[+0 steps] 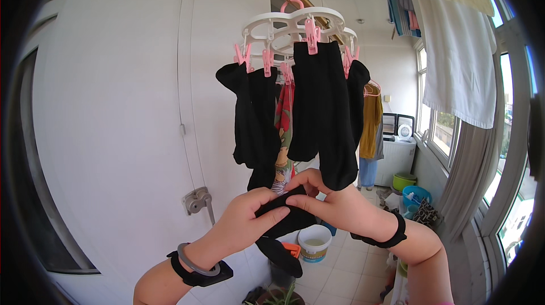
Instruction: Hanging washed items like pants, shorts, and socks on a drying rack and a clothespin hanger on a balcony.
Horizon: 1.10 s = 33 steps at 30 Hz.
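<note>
Between my hands hangs a black sock (292,220), its top edge pinched on both sides. My left hand (250,214) closes thumb and fingers on its left part, and my right hand (321,194) grips the right part close by. The sock's foot droops below my left hand. Just above is a white clip hanger (267,18) with pink clips (311,35). Several black socks (332,112) dangle from it, one long pair in front almost touching my right hand. Behind them shows a red and green patterned cloth (284,134).
A white bucket (314,242) stands on the tiled floor below. Potted plant leaves (284,293) show at the bottom. To the right, a white sheet (454,49) hangs by the windows. Further back are a white washing machine (396,160), a green basin (403,181) and a blue basin (417,196).
</note>
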Motion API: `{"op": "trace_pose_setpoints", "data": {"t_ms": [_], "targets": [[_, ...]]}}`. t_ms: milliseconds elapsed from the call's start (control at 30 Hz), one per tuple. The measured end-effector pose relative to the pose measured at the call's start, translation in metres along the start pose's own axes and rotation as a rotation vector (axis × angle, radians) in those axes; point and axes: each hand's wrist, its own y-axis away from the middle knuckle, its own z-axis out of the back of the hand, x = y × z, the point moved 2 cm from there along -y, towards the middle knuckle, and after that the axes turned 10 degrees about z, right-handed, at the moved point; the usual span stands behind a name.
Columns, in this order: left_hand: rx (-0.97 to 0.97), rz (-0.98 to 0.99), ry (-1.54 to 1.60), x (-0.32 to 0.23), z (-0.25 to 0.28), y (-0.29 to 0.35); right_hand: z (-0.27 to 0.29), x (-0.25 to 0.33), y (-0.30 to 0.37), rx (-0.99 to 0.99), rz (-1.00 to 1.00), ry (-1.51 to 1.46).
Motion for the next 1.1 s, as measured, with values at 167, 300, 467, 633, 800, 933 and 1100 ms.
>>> {"op": "trace_pose_setpoints", "data": {"t_ms": [167, 300, 467, 633, 800, 933, 1100], "targets": [[-0.205, 0.086, 0.138, 0.034, 0.027, 0.006, -0.021, 0.004, 0.023, 0.060, -0.093, -0.170], [-0.430, 0.029, 0.387, 0.046, 0.064, -0.003, -0.028, 0.023, 0.031, 0.208, 0.314, 0.257], [-0.439, 0.002, 0.540, 0.048, 0.089, -0.030, 0.000, 0.034, -0.015, -0.132, 0.481, 0.874], [-0.235, 0.166, 0.887, 0.058, 0.093, -0.059, 0.007, 0.014, -0.058, -0.117, 0.394, 1.032], [0.082, 0.063, 0.985, 0.054, 0.070, -0.084, 0.000, 0.018, -0.066, -0.010, 0.359, 1.113], [0.119, -0.005, 0.802, 0.030, 0.028, -0.076, 0.006, 0.029, -0.066, 0.009, 0.339, 1.115], [0.284, -0.020, 0.636, 0.016, 0.000, -0.048, 0.042, 0.020, -0.054, -0.102, 0.089, 0.855]]}}
